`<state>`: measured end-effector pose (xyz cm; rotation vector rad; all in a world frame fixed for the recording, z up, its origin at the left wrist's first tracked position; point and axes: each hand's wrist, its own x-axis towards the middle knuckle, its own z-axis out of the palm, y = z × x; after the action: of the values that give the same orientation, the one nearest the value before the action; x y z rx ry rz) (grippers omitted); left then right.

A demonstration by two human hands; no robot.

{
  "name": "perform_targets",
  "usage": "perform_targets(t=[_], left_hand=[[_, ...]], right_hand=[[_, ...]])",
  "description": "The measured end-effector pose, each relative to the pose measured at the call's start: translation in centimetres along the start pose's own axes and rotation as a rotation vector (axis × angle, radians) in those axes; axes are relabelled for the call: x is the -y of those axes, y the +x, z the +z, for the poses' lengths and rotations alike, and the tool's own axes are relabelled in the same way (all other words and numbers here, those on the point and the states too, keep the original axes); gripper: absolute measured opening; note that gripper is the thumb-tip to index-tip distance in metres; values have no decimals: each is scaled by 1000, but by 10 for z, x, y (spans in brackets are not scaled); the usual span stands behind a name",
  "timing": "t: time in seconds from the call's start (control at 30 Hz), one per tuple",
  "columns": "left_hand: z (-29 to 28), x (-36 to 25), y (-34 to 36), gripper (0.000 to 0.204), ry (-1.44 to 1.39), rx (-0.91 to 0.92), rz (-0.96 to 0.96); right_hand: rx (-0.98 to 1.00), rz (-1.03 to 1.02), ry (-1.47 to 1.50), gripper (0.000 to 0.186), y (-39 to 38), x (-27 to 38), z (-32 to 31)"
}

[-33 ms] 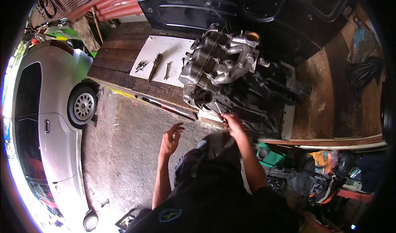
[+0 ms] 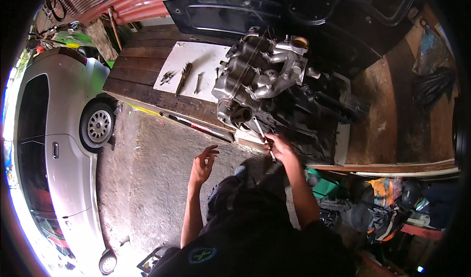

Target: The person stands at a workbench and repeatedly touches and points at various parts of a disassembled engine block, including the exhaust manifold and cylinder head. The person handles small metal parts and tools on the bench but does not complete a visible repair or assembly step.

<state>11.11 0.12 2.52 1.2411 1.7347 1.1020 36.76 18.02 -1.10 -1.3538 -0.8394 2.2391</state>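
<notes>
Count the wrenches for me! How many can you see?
2. One silver wrench is in the fingers of the right hand; the other wrench lies on the white board. More may be hidden behind the engine.

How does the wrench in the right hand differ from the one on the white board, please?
The held wrench is gripped in the right hand; the board wrench lies on the white board. The held wrench's upper end leans left, the board wrench's right. The held wrench looks longer here than the board wrench. Both are slim and metallic.
</notes>
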Motion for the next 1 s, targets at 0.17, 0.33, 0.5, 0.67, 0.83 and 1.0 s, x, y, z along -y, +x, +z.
perform_targets(t=[0.17, 0.33, 0.5, 0.67, 0.83, 1.0], left_hand=[[6, 2, 9, 33, 32, 40, -3], [14, -1, 12, 32, 28, 58, 13], [14, -1, 10, 32, 39, 65, 19], [16, -6, 12, 30, 52, 80, 8], [16, -8, 13, 30, 32, 79, 16], [14, -18, 12, 32, 67, 82, 30]], right_hand=[[286, -5, 175, 24, -31, 47, 10], [-192, -437, -526, 21, -5, -6, 1], [-353, -643, -689, 28, 15, -39, -8], [-328, -655, -528, 29, 19, -44, 7], [-332, -684, -437, 27, 26, -46, 17], [-410, -825, -435, 27, 67, -74, -15]])
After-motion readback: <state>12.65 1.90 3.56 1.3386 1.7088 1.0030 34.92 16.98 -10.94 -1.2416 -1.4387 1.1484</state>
